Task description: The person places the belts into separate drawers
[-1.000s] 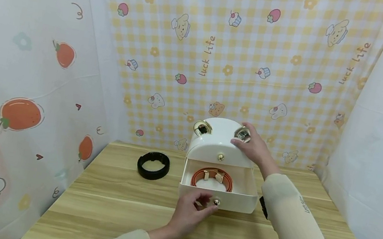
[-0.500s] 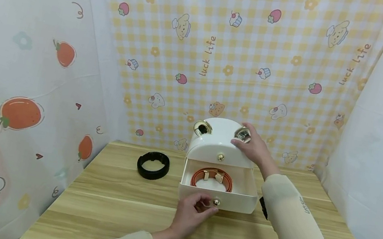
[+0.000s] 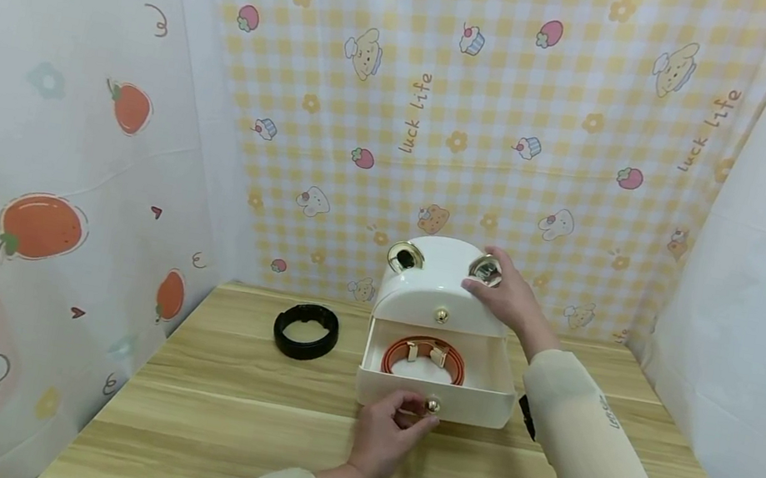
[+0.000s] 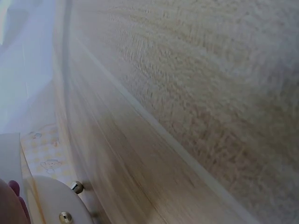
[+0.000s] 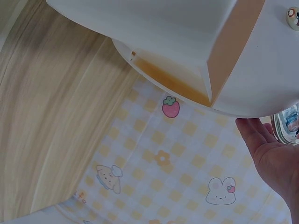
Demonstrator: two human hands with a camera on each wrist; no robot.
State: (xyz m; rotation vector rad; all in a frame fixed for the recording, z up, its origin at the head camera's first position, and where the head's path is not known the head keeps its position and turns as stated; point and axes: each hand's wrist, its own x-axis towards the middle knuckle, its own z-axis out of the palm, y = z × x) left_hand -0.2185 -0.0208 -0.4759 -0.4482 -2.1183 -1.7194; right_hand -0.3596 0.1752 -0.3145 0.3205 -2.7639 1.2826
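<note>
A white storage box (image 3: 438,292) with a rounded top and two gold-rimmed round ornaments stands on the table. Its lower drawer (image 3: 484,408) is pulled out, and a coiled orange-brown belt (image 3: 398,351) with gold-coloured metal parts lies inside. My left hand (image 3: 383,442) is at the drawer's front, thumb and forefinger pinching the gold drawer knob (image 3: 433,406). With my right hand (image 3: 512,294) I hold the box's upper right, thumb and fingers around the right ornament (image 3: 484,269). The right wrist view shows those fingers against the box's edge. Only a sliver of the left hand enters the left wrist view.
A black ring-shaped coil (image 3: 306,332) lies on the wooden table (image 3: 230,425), left of the box. Right of the drawer, a dark object (image 3: 527,415) is partly hidden by the right sleeve. A patterned cloth (image 3: 346,97) hangs behind; more cloth flanks both sides.
My left hand and forearm have shifted slightly right, with the fingers settling closer about the knob. The drawer, the belt and my right hand stay where they were.
</note>
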